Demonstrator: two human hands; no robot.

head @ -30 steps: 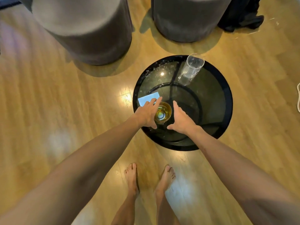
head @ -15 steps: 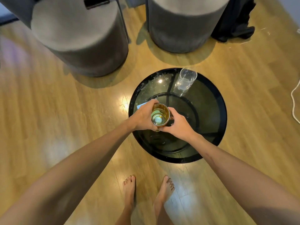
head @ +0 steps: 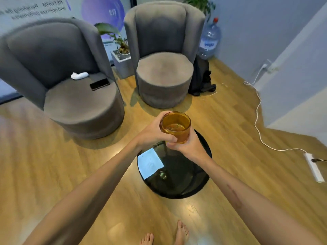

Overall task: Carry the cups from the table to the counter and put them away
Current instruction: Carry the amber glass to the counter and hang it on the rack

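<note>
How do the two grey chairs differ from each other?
The left chair has a phone and a white object on its seat; the right chair's seat is bare. A dark cloth lies against the right chair, none against the left. Both are round, grey and high-backed.

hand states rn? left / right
Left hand: closed, gripping the amber cup from its left side.
Right hand: closed, holding the same cup from below and the right.

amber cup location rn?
Head view, centre: the amber cup is held in both hands, lifted above the round black table's far edge.
</note>
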